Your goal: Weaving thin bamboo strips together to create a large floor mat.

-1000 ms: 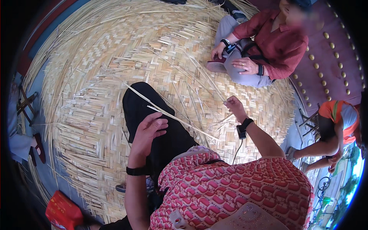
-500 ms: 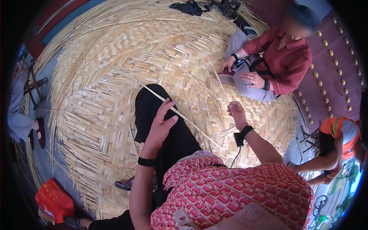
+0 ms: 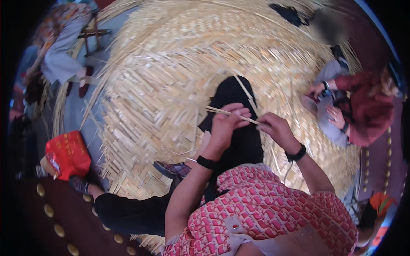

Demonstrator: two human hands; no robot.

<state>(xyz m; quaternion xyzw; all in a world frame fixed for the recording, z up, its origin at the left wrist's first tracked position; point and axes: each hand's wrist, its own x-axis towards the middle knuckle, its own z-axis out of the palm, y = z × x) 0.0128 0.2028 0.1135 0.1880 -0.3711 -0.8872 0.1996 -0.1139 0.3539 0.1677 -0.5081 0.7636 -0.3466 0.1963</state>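
Note:
A thin pale cane-like strip (image 3: 216, 111) runs across in front of my black-trousered knee, its left part looking doubled. My left hand (image 3: 225, 126) has the strip lying between thumb and fingers, the fingers fairly straight. At the strip's right end my right hand (image 3: 277, 130) pinches it between thumb and fingertips. Another flat strip (image 3: 244, 90) leans over the knee, just beyond the hands. Beneath lies a large woven mat (image 3: 141, 94) of the same pale strips, in a slanting weave.
Loose long strips fringe the mat's far and left edges. A red bag (image 3: 70, 155) stands at left. One person in a dark red shirt (image 3: 371, 106) sits on the mat at right; another person in grey trousers (image 3: 64, 55) sits at upper left. Dark studded panels (image 3: 51, 213) border the scene.
My view has swung, shifting the scene. My hands have come together; my right hand, earlier apart from the strip, now pinches its end. The strip reaches less far past my left hand.

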